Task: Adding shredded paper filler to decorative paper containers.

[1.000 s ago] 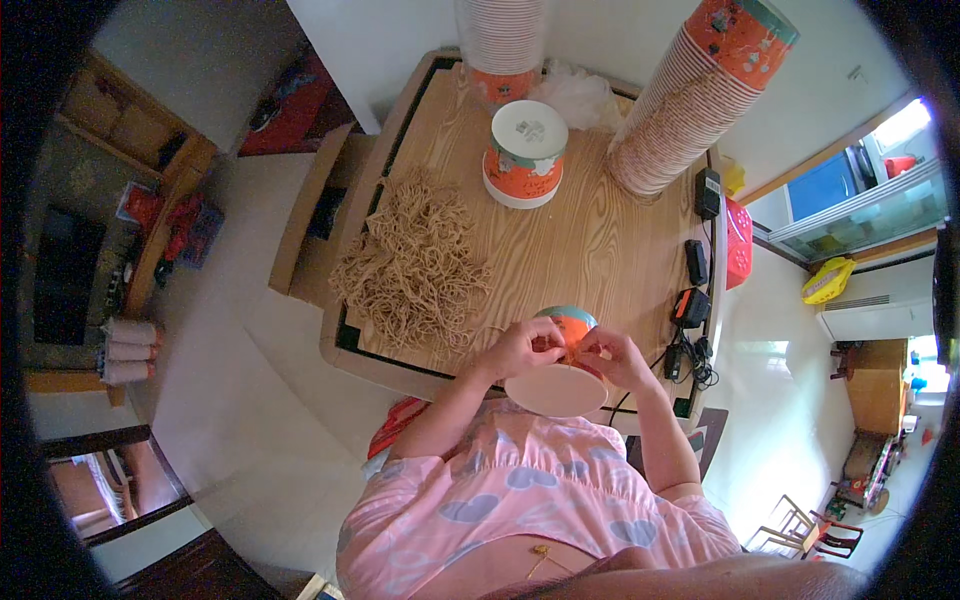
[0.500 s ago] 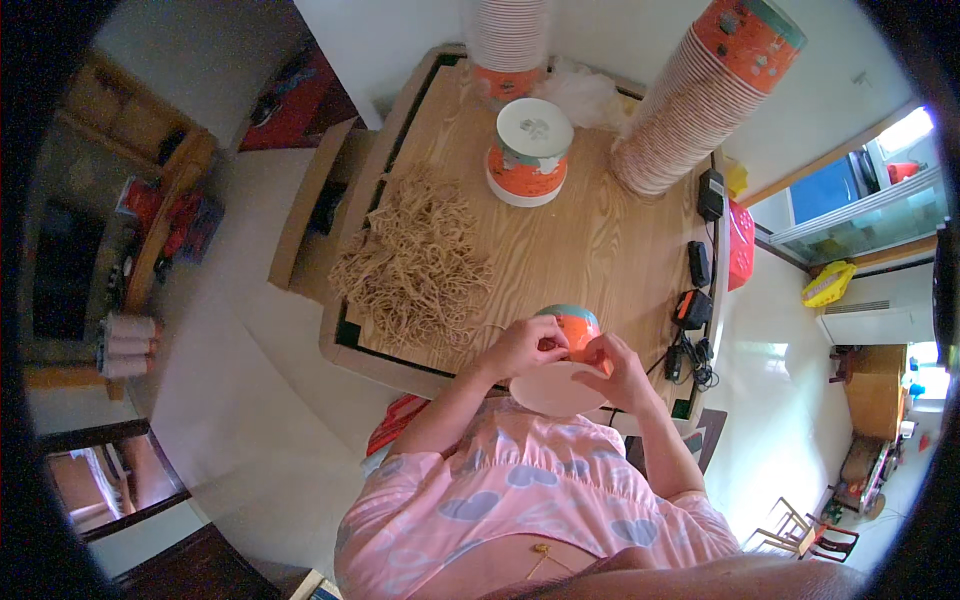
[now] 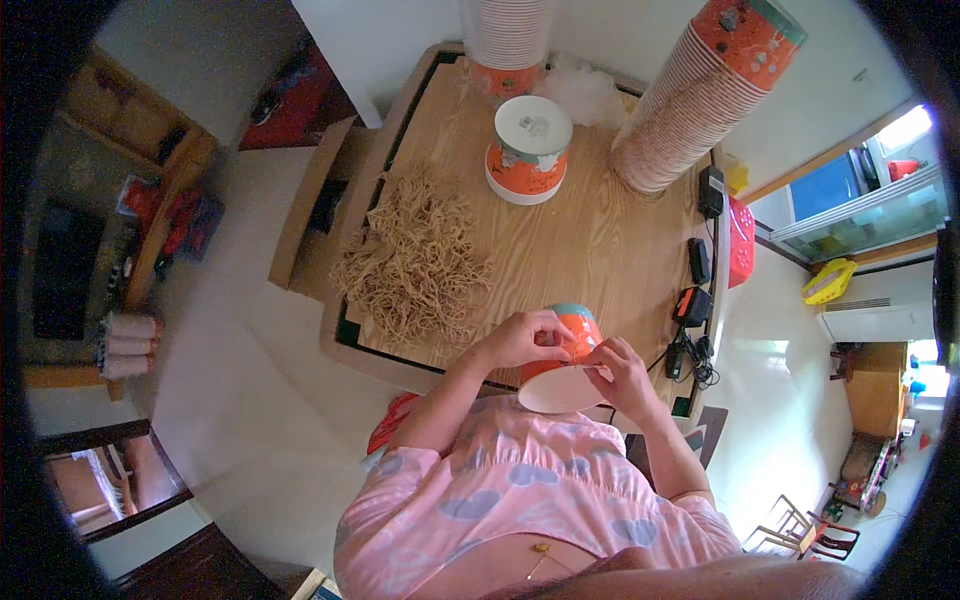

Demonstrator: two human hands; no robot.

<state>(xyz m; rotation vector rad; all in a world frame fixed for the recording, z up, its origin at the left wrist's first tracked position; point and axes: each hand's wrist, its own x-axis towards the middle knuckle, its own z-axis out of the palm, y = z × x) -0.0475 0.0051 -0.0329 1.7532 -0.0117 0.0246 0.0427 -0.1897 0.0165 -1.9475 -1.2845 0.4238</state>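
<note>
An orange paper cup (image 3: 580, 325) with a green base end lies tilted at the table's near edge, its white round mouth facing me. My right hand (image 3: 622, 380) grips the cup at its rim on the right. Against the cup's left wall is my left hand (image 3: 530, 340), fingers curled and thumb drawn toward them; anything pinched there is too small to make out. Left of the hands spreads a tangled heap of tan twine (image 3: 415, 260). Farther back, another orange cup (image 3: 527, 178) stands upside down on the wooden table (image 3: 580, 235).
Two tall stacks of cups rise at the back, a left stack (image 3: 508, 40) and a leaning right stack (image 3: 690, 105), with clear plastic wrap (image 3: 580, 95) between. Black adapters and cables (image 3: 690, 310) line the right edge. A cardboard box (image 3: 315, 215) stands beside the table's left side.
My left hand has lifted slightly, its fingers loosening and shifting up along the cup's wall. The cup's mouth has tilted a little, and my right hand has slid slightly right.
</note>
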